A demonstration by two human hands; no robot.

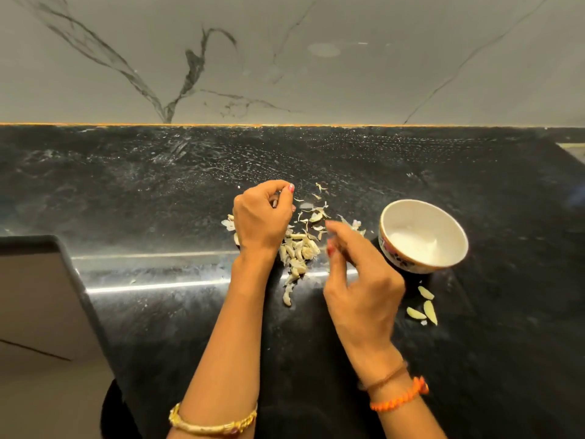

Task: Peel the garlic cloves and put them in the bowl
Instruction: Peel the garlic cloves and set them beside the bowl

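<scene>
Countertop (158, 191) runs dark and glossy across the view, and the left hand (264, 217) hovers over the far-left edge of the garlic cloves (297, 251), fingers curled in tight as if pinching something small, though what sits inside that curl I cannot tell. Just right of those fingertips and a little beyond them lie the papery skins (316, 213), scattered thin and light. The pile of cloves sits between the two hands, trailing back toward the counter's edge. Next across, the right hand (361, 280) is blurred, fingers loosely bent and reaching toward the skins, apparently holding nothing. Just right of its fingertips stands the bowl (456, 236), white inside and looking empty of cloves. Near the heel of that hand, three peeled cloves (424, 307) rest on the counter, not in the bowl. The risk here, as I read it: a quick sweep of the right hand could knock the bowl or carry skins in with the cloves, and those three could get forgotten.
</scene>
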